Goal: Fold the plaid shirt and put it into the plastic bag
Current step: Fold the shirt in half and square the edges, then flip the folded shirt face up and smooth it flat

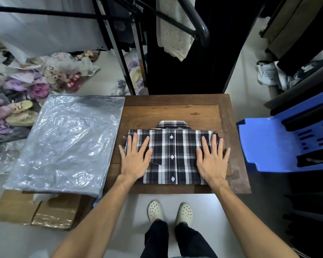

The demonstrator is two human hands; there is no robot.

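**Now pressing the folded shirt flat**

Both my left hand [134, 158] and right hand [212, 158] lie spread, fingers straight, on the folded dark plaid button-up shirt [172, 155] atop the wooden table [175, 101]. Clear crinkled plastic bag [65, 140] lies leftward, nearer my left hand.

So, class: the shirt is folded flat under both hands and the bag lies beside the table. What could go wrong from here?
1. The plaid shirt may unfold when lifted, since the left hand and right hand only press it flat.
2. The plastic bag lies flat with no visible opening, so sliding the shirt in could crumple the fold.
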